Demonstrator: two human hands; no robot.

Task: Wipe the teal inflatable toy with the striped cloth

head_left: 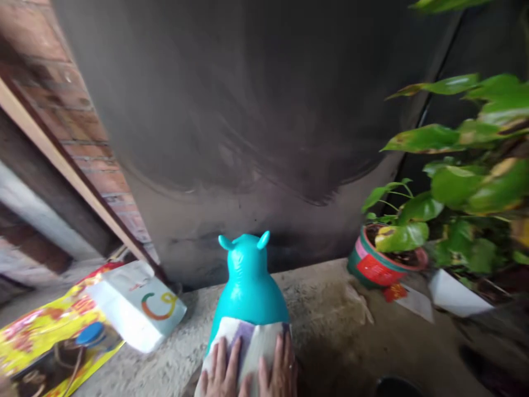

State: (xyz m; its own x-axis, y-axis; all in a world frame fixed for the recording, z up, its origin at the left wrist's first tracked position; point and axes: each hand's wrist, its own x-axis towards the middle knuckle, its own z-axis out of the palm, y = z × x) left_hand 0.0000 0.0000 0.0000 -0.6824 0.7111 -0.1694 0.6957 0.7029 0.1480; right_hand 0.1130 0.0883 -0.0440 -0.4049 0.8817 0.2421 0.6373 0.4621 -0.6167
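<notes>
The left hand (221,370) and right hand (280,370) lay flat with extended, unclenched fingers on a striped cloth (248,333) covering the turquoise toy's (252,298) back; the toy stood before a dark panel (248,110), between a white bag (138,309) and a plant pot (374,267).

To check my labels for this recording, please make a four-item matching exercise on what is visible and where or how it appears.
1. Toy
2. Cloth
3. Pot
4. Brick wall

A. Holding a leafy plant
B. At the picture's left side
C. Turquoise and shiny
D. Under the left hand and right hand

Pairs: 1-C, 2-D, 3-A, 4-B
</notes>
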